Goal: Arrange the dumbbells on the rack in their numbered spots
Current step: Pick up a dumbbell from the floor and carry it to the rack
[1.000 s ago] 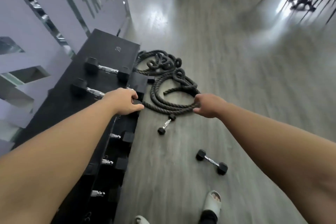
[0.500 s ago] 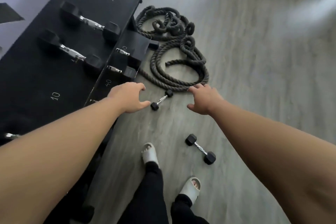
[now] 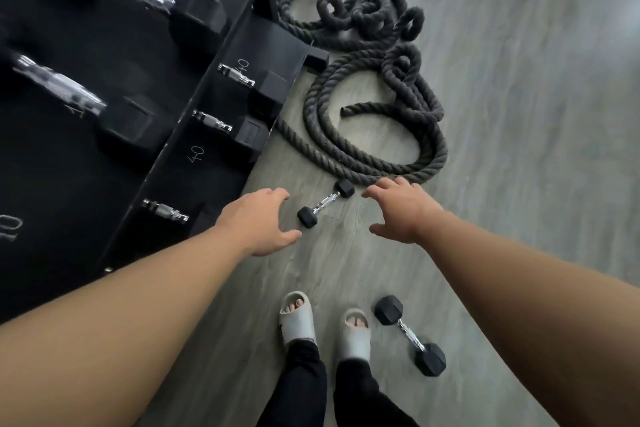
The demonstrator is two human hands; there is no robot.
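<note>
Pickup step, looks like: the small dumbbell (image 3: 325, 203) lies on the floor (image 3: 519, 114) between your left hand (image 3: 258, 222) and right hand (image 3: 401, 210), both spread and empty. Next you'd close on its handle, then find its number on the rack (image 3: 194, 156) at left.

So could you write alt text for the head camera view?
Two bare hands, left hand and right hand, reach down, open, toward a small dumbbell on the grey floor. A black numbered rack stands left, a coiled rope beyond, and another dumbbell beside the sandals.
</note>
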